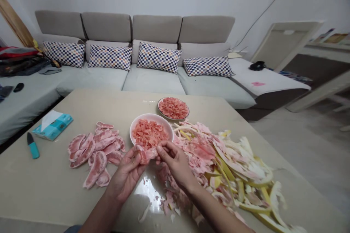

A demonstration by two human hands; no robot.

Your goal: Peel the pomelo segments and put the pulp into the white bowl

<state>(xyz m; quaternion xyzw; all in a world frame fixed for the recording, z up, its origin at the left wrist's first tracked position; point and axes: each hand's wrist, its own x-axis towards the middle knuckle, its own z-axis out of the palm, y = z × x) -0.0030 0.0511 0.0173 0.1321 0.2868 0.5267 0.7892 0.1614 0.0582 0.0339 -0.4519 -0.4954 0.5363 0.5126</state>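
Note:
My left hand (130, 167) is closed on a pink pomelo segment (142, 154), held just over the near rim of a white bowl (133, 137). Thumb and fingers of my right hand (173, 162) pinch the pale membrane at the segment's right end. Loose pink pulp (150, 133) fills much of the bowl. Left of my hands lies a heap of pomelo segments (97, 149) with their pale skins on. To the right spreads a big pile of membranes and yellow-white peel (229, 167), partly behind my right forearm.
Behind the bowl stands a dark-rimmed plate (158, 111) of pulp. A knife with a teal handle or cover (33, 146) and a blue tissue pack (56, 126) lie at the table's left. A grey sofa with patterned cushions (158, 58) runs along the far side.

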